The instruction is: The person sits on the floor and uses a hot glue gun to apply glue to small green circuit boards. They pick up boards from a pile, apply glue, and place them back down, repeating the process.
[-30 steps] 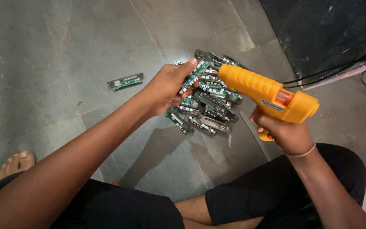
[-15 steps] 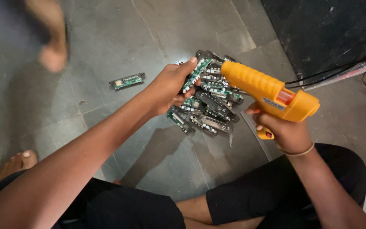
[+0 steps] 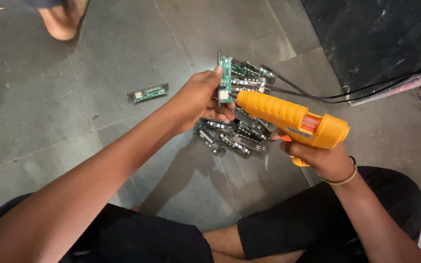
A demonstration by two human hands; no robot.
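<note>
The left hand is pinching a small green circuit board between thumb and fingers. The board is long and thin, standing almost upright, with tiny silver and white parts on it. It is up in the air, above a pile of boards lying on the grey floor.

The right hand is wrapping tight around the handle of an orange glue gun. The gun is fat and bright, with a red window on its side and a small pale label strip under it. Its tip is pointing at the bottom of the held board and looks to be touching it.

One more green board is lying alone on the floor, off to the left of the pile. Black cables are running along the floor by a dark mat. Someone else's bare foot is showing at the top edge.
</note>
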